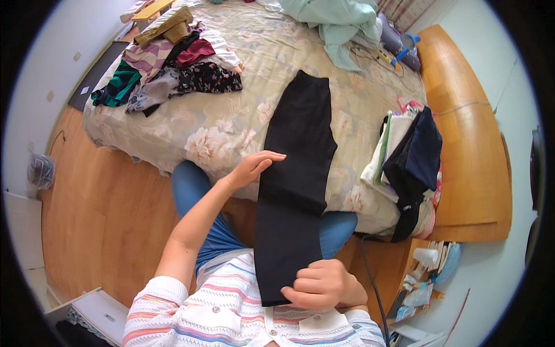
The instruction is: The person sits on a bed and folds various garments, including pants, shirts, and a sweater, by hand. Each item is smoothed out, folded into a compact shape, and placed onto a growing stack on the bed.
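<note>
A pair of black trousers, folded lengthwise, runs from the middle of the bed over its near edge to my chest, the waist end farthest away. My left hand is laid on the left edge of the trousers near the bed's rim, fingers stretched out. Close to my body, my right hand is closed on the lower leg end of the trousers, its fingers curled over the fabric. The far half of the trousers lies flat on the floral bedspread.
Mixed clothes lie heaped at the bed's far left. Folded clothes are stacked at the right beside the wooden headboard. A pale green cloth and a blue object with cables lie at the back. A shelf holds small items.
</note>
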A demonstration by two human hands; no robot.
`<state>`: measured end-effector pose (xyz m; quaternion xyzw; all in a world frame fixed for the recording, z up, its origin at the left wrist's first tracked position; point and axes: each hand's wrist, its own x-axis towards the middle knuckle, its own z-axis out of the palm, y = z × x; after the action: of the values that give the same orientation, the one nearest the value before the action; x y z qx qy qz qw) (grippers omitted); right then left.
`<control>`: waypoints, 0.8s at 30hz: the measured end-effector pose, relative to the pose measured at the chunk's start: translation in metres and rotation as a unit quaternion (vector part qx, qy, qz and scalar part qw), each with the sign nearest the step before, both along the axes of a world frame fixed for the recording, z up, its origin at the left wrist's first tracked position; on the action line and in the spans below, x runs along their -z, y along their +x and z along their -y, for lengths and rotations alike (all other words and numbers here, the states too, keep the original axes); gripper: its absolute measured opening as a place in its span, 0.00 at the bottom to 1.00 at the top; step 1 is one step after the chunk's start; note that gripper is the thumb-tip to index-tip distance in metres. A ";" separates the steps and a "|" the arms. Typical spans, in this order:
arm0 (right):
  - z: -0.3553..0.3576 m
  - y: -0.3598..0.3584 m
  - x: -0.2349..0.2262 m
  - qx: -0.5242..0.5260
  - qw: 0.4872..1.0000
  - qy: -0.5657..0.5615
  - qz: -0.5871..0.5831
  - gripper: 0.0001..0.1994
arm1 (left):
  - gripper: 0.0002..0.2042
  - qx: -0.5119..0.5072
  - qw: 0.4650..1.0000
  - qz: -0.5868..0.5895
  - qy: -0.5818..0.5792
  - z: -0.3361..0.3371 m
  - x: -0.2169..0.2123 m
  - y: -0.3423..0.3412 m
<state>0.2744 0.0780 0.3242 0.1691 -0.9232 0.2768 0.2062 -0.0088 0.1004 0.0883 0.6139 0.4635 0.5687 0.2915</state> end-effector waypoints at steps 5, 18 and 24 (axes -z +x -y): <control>0.033 0.016 0.028 0.009 0.998 -0.036 0.042 0.05 | 0.14 0.125 0.987 -0.101 -0.027 -0.009 -0.043 0.014; -0.007 0.013 0.039 0.317 0.948 -0.008 -0.040 0.10 | 0.28 0.316 0.945 -0.077 -0.014 0.082 -0.124 0.087; -0.024 0.009 0.014 0.287 0.954 -0.076 -0.036 0.10 | 0.19 0.188 0.964 -0.186 -0.035 0.089 -0.092 0.084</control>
<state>0.2834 0.1020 0.3102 -0.1095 -0.9008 0.2692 0.3225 0.0753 0.0118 0.1803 0.7741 0.4058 0.3627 0.3232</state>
